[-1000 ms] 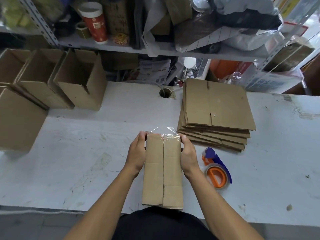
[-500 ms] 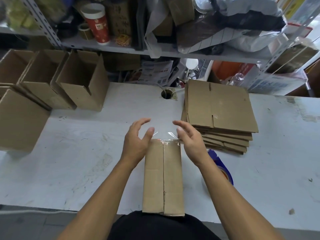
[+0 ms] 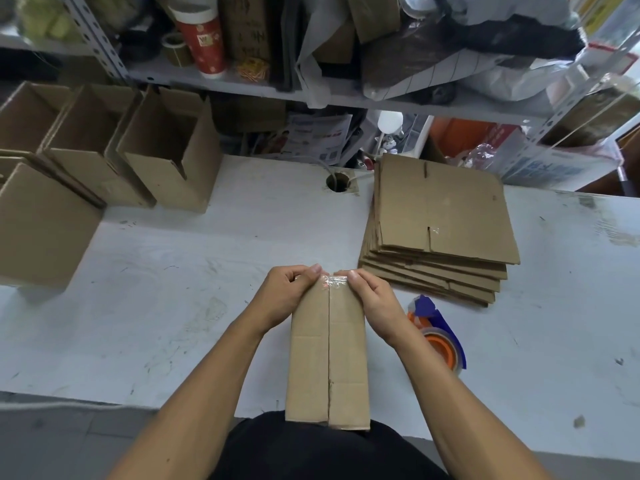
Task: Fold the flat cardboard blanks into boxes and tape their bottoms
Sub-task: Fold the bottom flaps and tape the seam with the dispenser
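Observation:
A folded cardboard box (image 3: 327,355) lies bottom-up at the table's near edge, its two flaps meeting in a centre seam covered by clear tape. My left hand (image 3: 287,292) grips the far left corner of the box, its thumb pressing the clear tape end (image 3: 334,280) down over the far edge. My right hand (image 3: 375,296) grips the far right corner the same way, thumb on the tape. A stack of flat cardboard blanks (image 3: 440,223) lies to the right. An orange and blue tape dispenser (image 3: 438,332) rests beside my right wrist.
Several open folded boxes (image 3: 166,150) stand at the back left, another closed-sided box (image 3: 41,226) at the far left. A cable hole (image 3: 337,181) sits in the white table (image 3: 173,289). A cluttered shelf (image 3: 311,46) rises behind the table.
My hands lifted off the box sides, spread open above its far end, then came down onto the far edge and now press the loose tape end over it.

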